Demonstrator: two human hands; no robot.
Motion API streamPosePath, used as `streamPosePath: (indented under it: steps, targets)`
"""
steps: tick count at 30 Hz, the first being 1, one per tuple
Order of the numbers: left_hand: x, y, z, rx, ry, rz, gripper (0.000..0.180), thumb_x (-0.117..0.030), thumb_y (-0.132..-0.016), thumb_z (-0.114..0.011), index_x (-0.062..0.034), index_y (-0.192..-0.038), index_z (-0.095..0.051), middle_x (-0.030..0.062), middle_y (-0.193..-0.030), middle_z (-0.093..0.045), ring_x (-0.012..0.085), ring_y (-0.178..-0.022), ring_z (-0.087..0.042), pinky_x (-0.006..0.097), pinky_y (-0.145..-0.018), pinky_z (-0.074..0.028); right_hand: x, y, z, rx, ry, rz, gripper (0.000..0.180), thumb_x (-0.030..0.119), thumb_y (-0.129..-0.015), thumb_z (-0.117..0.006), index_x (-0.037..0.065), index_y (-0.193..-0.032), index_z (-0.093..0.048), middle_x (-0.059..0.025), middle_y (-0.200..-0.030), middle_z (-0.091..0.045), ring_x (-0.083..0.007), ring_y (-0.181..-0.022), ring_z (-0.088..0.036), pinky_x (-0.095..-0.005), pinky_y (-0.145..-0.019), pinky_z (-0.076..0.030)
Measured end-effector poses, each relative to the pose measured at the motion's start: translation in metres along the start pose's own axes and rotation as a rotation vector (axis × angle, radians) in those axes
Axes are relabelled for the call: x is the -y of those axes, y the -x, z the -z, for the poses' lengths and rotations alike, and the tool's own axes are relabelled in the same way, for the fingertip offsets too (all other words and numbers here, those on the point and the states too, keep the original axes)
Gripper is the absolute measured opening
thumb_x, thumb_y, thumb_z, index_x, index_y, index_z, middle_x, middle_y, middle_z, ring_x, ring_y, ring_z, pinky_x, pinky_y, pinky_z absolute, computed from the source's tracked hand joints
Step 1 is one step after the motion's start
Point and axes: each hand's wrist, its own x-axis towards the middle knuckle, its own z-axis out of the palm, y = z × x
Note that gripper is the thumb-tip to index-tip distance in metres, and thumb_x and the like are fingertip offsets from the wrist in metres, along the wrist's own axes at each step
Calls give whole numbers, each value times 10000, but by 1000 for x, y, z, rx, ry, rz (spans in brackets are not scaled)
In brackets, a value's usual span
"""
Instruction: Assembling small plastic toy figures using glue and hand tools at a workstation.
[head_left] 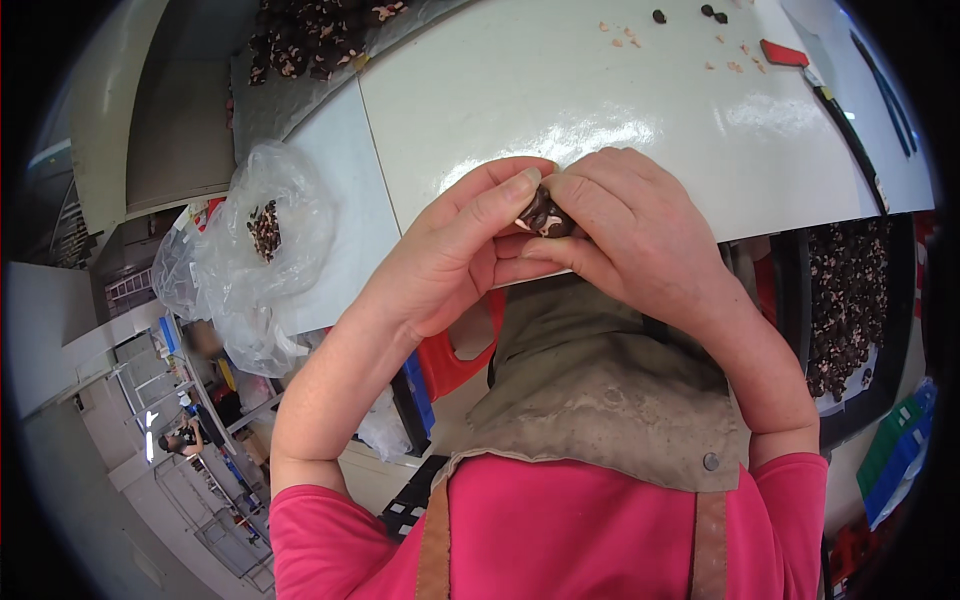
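A small glossy dark brown piece [546,218] with pale pink patches sits between my two hands, over the near edge of the white table [470,90]. My left hand [455,240] pinches its left side, the thumb lying along the top. From the right, my right hand [645,225] closes on the same piece, with thumb and bent fingers pressed against it. Parts of the piece are hidden behind my fingers, so its full shape does not show.
Similar dark and pink pieces [320,40] are heaped at the far left. A clear plastic bag [300,205] holds small bits. Pink scraps [735,67], dark balls [659,16] and a red-ended tool [785,53] lie far right. A black crate [793,300] stands at right. Another person [185,438] is far left.
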Motion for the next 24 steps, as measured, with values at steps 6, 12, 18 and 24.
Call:
streamPosePath:
  steps: [6, 12, 18, 24]
  targets:
    - [14, 13, -6, -42, -21, -264, 421, -182, -887, -552, -39, -1235, -363, 105, -1081, -556, 161, -976, -572, 321, -861, -488, 8, -6, 0, -50, -80, -22, 371, 82, -638, -721, 25, -969, -564, -84, -845, -582, -255, -778, -569, -338, -666, -465]
    - [26, 24, -3, -197, -120, -600, 548, 13, -782, -640, -33, -1236, -336, 111, -1098, -555, 163, -998, -561, 289, -863, -481, 22, -12, 0, -63, -178, -91, 509, -17, -583, -739, 51, -1043, -533, -77, -991, -592, -223, -867, -570, -309, -690, -476]
    - [37, 22, 16, -227, -370, -756, 415, 65, -761, -636, -10, -1125, -452, 126, -1155, -525, 176, -1013, -554, 318, -911, -455, 24, -13, -10, 3, -141, -129, 479, -17, -585, -744, 66, -993, -507, -86, -1033, -584, -227, -909, -562, -295, -714, -489]
    - [46, 19, 28, -216, -402, -833, 445, 55, -746, -662, -9, -1134, -453, 121, -1179, -503, 177, -1041, -536, 330, -933, -442, 23, -16, -15, 78, -119, -109, 441, -35, -575, -719, 58, -948, -505, -95, -1014, -585, -246, -891, -564, -302, -704, -495]
